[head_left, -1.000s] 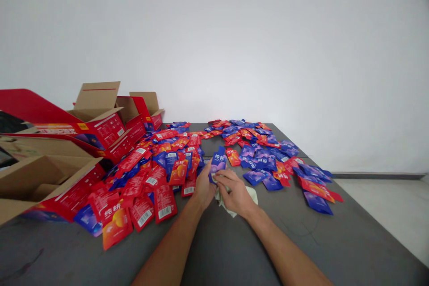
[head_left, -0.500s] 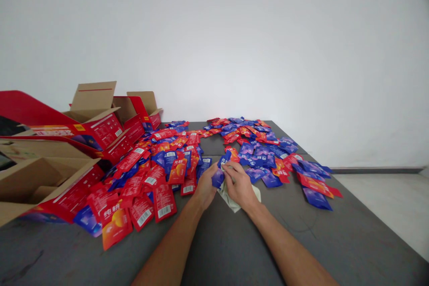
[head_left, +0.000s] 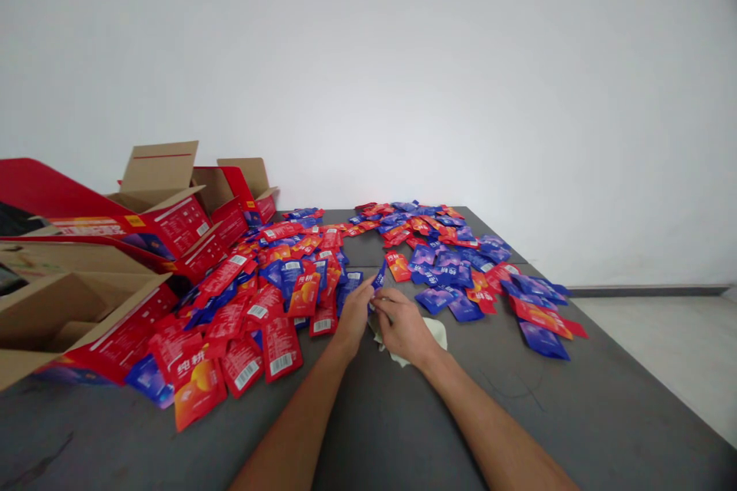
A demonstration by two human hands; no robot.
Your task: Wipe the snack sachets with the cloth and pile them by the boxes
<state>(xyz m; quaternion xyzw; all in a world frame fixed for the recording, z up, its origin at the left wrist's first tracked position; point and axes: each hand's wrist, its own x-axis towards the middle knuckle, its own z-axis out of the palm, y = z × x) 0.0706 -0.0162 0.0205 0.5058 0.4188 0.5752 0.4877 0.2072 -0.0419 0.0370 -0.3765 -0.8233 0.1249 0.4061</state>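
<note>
My left hand is closed on a blue pouch, which is tilted up and seen nearly edge-on. Close against it, my right hand has its fingers bent together at the pouch's lower edge. A pale, whitish-green cloth is bunched in and under the right hand, showing on both sides of it. The fingers hide most of the pouch and part of the cloth. Just beyond the hands lies a red-orange pouch.
Red and blue pouches pile up on the left, beside open red cardboard boxes. More pouches spread over the back and right of the dark table. A white wall stands behind.
The blue pouch has turned from showing its face to nearly edge-on. My right hand has shifted slightly down and left, and the cloth's visible folds have changed.
</note>
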